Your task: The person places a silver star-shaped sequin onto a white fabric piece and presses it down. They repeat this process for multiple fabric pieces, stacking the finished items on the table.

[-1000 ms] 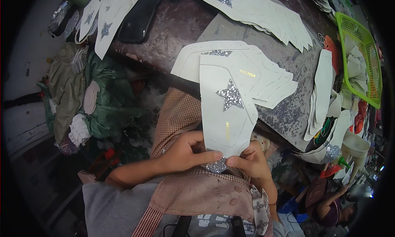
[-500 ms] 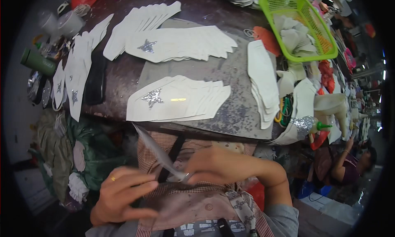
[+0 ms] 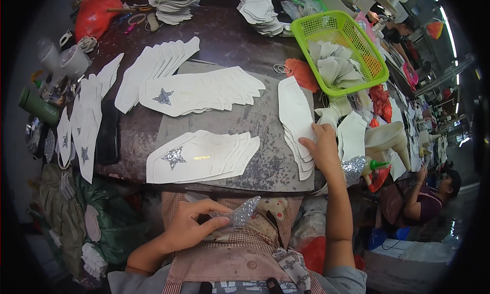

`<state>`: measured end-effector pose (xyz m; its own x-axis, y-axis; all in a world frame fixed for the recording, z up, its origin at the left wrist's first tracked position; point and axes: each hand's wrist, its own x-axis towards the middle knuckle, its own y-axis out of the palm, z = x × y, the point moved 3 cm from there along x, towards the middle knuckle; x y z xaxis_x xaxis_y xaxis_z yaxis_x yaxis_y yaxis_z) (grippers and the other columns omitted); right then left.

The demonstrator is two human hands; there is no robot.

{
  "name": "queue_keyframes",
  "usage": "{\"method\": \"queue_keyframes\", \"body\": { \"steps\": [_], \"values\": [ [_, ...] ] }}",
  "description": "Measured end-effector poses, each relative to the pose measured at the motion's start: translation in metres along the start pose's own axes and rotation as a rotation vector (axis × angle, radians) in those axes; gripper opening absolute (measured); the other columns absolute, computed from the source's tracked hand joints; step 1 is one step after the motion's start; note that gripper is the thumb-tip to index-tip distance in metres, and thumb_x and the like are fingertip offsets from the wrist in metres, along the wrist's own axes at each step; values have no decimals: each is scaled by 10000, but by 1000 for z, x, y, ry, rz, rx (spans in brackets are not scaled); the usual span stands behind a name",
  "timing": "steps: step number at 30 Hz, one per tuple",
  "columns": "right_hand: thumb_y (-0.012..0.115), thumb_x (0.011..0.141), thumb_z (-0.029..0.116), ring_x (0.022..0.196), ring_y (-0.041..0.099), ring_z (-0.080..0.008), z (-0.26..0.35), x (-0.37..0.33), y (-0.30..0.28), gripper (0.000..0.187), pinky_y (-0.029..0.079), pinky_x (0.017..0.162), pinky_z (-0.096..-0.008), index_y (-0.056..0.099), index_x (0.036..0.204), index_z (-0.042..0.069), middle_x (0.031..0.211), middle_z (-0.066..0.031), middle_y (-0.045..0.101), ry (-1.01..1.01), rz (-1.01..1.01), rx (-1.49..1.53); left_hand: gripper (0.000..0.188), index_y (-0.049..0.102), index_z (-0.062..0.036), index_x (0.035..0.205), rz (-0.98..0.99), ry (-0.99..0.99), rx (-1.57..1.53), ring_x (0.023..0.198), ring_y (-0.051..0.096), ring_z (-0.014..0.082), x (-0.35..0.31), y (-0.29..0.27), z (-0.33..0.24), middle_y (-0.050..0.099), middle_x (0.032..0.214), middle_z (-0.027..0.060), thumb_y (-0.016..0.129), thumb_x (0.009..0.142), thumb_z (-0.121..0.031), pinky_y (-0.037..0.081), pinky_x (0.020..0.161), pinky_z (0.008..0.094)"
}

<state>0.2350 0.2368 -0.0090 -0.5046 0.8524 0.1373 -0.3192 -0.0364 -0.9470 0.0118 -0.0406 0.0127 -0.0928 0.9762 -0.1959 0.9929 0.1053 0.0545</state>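
My left hand (image 3: 193, 223) is low in front of my apron, thumb and forefinger closed on a silver glitter piece (image 3: 244, 212) with a pointed end. My right hand (image 3: 323, 150) reaches forward to a stack of white cut pieces (image 3: 294, 107) at the right of the grey board. Its thumb and fingers are apart at the stack's right edge, touching the top piece. A fan of white pieces with a silver star (image 3: 196, 158) lies on the board's near side. Behind it lies another star-marked fan (image 3: 204, 92), overlapping plain white pieces (image 3: 155, 64).
A green basket (image 3: 302, 38) holding pale pieces stands at the back right. A glitter-banded piece (image 3: 353, 169) and a green-capped bottle (image 3: 375, 165) lie right of my forearm. A dark phone-like slab (image 3: 107, 135) lies at the left. Another person (image 3: 434, 202) sits far right.
My right hand has left the lap area and moved forward to the white stack. My left hand has closed on the glitter piece. The view has tilted up, showing more table.
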Motion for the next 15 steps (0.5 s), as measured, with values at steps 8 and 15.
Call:
{"method": "queue_keyframes", "body": {
  "steps": [8,15],
  "values": [
    [825,600,299,909,529,-328,-18,14,5,572,432,809,-377,579,962,-71,908,-185,534,205,96,289,169,706,-28,978,209,176,-49,894,653,190,-3,8,9,688,980,114,683,811,-46,496,805,285],
    [670,853,163,619,543,-88,31,-26,-1,276,414,458,-208,579,1050,-8,873,-52,621,561,330,1466,166,706,-20,973,242,147,-28,824,659,197,-9,9,11,695,931,114,673,811,-24,503,741,281]
  ]
}}
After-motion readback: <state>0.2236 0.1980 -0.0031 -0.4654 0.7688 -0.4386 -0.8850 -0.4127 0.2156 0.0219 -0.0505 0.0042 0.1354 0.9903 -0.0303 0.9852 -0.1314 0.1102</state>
